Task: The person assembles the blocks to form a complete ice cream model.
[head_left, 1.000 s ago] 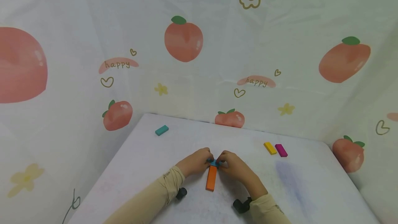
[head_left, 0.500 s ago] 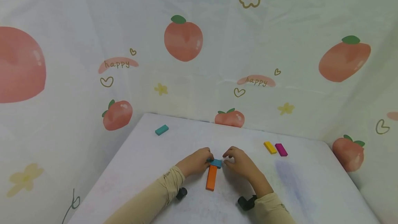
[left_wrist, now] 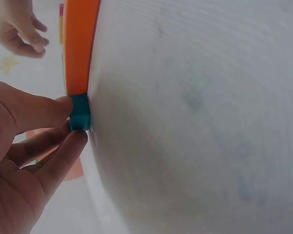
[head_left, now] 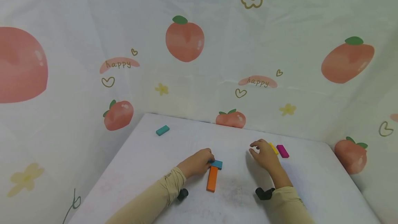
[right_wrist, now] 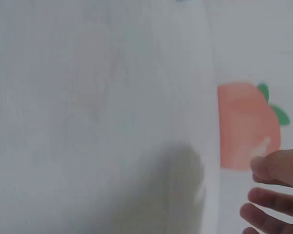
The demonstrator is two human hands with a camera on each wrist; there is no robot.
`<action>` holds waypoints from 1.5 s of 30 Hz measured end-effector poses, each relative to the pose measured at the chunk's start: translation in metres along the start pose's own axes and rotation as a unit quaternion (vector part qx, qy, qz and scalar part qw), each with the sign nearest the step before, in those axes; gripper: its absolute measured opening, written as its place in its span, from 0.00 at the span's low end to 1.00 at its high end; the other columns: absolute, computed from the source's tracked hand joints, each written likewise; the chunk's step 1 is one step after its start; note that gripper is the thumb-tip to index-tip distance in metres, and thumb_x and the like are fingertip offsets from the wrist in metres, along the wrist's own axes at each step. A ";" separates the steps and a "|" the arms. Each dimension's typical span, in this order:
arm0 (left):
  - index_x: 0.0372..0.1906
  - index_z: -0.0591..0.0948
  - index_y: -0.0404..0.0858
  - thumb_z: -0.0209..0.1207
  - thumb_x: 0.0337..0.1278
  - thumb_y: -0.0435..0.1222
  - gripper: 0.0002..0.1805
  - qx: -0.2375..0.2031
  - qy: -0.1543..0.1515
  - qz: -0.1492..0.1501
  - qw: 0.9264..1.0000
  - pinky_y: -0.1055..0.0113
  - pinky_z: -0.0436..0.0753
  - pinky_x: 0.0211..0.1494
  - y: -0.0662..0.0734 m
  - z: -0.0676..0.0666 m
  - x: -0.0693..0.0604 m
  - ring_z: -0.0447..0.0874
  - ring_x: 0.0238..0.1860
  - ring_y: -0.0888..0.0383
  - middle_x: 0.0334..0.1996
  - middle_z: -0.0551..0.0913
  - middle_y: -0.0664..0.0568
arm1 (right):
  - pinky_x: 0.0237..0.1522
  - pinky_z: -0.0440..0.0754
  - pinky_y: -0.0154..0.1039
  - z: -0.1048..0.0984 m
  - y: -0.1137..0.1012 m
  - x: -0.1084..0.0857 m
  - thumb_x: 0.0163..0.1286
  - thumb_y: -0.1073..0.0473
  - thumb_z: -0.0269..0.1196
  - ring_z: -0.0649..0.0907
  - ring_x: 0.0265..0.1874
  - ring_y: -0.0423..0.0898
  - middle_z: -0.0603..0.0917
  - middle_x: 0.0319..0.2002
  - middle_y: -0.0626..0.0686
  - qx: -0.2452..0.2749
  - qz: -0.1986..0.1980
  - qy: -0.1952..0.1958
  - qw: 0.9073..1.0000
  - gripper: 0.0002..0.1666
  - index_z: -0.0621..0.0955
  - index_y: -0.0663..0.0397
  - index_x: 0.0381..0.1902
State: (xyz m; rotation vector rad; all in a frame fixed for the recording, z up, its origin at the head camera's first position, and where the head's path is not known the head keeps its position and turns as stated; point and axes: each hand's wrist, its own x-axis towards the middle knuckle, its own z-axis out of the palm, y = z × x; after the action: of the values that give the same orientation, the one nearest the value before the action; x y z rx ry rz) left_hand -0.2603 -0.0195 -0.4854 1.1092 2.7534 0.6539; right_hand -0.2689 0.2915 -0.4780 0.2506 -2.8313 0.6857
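- Drawing the right hand (head_left: 265,155) away from the blue block (head_left: 217,164) over the past second, and carrying it across the table (head_left: 186,130) toward the far right corner.
- Keeping the left hand (head_left: 197,162) in place meanwhile, with thumb and fingers pinched on the left end of the blue block, as confirmed up close from the left wrist.
- Holding nothing with the right hand, with thumb and fingertips apart above the table, just left of the yellow block (head_left: 273,148) and partly covering it in the head view.
- Showing the blue block crosswise at the far end of the orange block (head_left: 212,179), like the bar of a T, about midway between the table's left and right edges and well in from the far edge.
- Appearing butted in the left wrist view, with no gap visible between blue and orange.
- Leaving the yellow block beside the magenta block (head_left: 282,151) near the far right corner, and the teal block (head_left: 162,130) near the far left corner, with no shift visible.
- Pointing, in all likelihood, to a completed two-handed placing, steadied now by the left hand alone, with the right freed beside the loose blocks on that side.
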 end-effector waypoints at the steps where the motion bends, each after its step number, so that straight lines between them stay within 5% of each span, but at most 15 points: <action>1: 0.52 0.89 0.32 0.64 0.71 0.28 0.10 0.000 0.000 -0.001 1.000 0.69 0.86 0.57 0.000 0.000 0.000 0.84 0.47 0.62 0.45 0.86 0.49 | 0.52 0.86 0.60 -0.002 0.005 0.000 0.71 0.62 0.68 0.86 0.45 0.61 0.86 0.45 0.64 -0.003 0.000 0.008 1.000 0.12 0.88 0.65 0.47; 6: 0.51 0.89 0.32 0.64 0.71 0.28 0.10 -0.001 0.000 -0.002 1.000 0.70 0.86 0.55 0.002 -0.001 0.000 0.84 0.45 0.62 0.44 0.86 0.48 | 0.52 0.84 0.63 -0.010 0.029 0.002 0.71 0.62 0.66 0.85 0.46 0.65 0.85 0.47 0.69 -0.018 0.030 0.026 0.999 0.15 0.87 0.69 0.49; 17: 0.51 0.89 0.32 0.63 0.72 0.28 0.09 -0.006 -0.003 -0.011 1.000 0.69 0.85 0.55 0.003 -0.001 -0.002 0.82 0.44 0.63 0.43 0.85 0.50 | 0.57 0.80 0.67 -0.023 0.058 0.003 0.73 0.63 0.63 0.83 0.53 0.72 0.81 0.53 0.75 -0.050 0.118 -0.008 0.992 0.19 0.84 0.73 0.54; 45: 0.51 0.90 0.34 0.64 0.72 0.29 0.10 0.012 -0.004 -0.007 1.000 0.71 0.85 0.54 0.000 0.002 0.000 0.82 0.44 0.63 0.43 0.85 0.50 | 0.62 0.78 0.69 -0.025 0.068 0.001 0.71 0.70 0.63 0.82 0.54 0.73 0.82 0.51 0.76 -0.047 0.146 -0.049 0.987 0.16 0.84 0.77 0.52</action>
State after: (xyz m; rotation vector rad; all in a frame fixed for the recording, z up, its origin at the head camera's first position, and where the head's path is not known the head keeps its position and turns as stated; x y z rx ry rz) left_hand -0.2597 -0.0184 -0.4868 1.0927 2.7663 0.6147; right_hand -0.2805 0.3628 -0.4857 -0.1531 -3.0175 0.6055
